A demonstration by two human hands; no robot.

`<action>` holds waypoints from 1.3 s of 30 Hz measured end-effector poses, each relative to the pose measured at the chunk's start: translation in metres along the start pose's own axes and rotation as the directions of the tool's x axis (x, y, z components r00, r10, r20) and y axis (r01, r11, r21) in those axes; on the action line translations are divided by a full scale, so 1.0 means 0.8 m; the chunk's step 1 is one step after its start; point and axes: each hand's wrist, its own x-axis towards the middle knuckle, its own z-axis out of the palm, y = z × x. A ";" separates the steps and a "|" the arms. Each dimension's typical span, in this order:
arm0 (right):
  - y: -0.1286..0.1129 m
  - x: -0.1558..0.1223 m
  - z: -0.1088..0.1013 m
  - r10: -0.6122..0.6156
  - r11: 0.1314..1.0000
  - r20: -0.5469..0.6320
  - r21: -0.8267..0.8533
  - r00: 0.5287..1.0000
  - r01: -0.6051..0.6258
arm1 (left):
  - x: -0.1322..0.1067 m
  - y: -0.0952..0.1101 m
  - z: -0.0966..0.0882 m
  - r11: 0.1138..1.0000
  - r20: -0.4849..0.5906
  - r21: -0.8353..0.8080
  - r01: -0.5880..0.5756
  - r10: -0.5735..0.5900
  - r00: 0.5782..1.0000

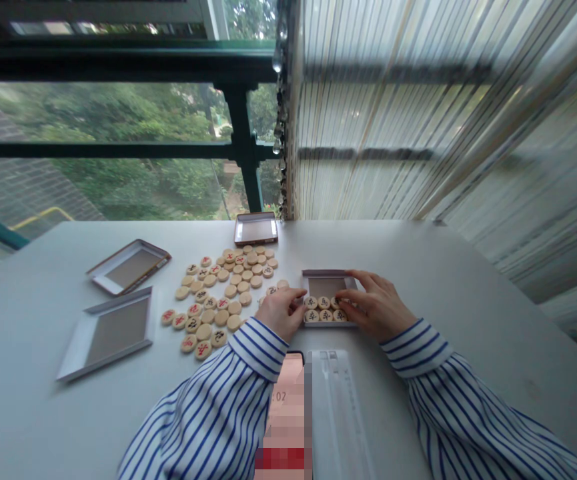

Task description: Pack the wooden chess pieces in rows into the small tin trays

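Observation:
A shallow open box (pixel 329 273) stands in front of me, with two rows of round wooden Chinese chess pieces (pixel 323 303) along its near side, black characters facing up. My right hand (pixel 379 305) reaches over the box's right wall. Its fingers are closed around a piece at the right end of the upper row, and one finger lies along the far corner. My left hand (pixel 282 312) is at the box's left wall, thumb and fingers pinched together; what is between them is hidden. Left of it spreads a loose heap of chess pieces (pixel 222 318), some red, some black, many blank side up.
Two open trays, one brown-edged (pixel 129 267) and one white (pixel 113 333), lie at the left. Another tray (pixel 256 229) sits at the far edge by the window. A phone (pixel 288 393) and a white translucent case (pixel 335 413) lie between my forearms. A string curtain (pixel 368 113) hangs at the right.

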 end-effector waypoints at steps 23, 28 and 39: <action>-0.002 0.000 0.001 0.010 1.000 -0.006 -0.004 1.000 -0.010 | 0.000 0.001 0.000 1.000 0.000 -0.013 0.004 -0.004 1.000; -0.005 0.000 -0.001 0.015 1.000 -0.006 -0.007 1.000 -0.015 | 0.000 0.001 -0.001 1.000 0.012 -0.024 0.009 -0.009 1.000; 0.014 -0.004 -0.005 0.017 0.999 -0.055 -0.040 0.998 -0.019 | 0.000 -0.002 0.001 1.000 -0.002 -0.025 -0.004 0.004 1.000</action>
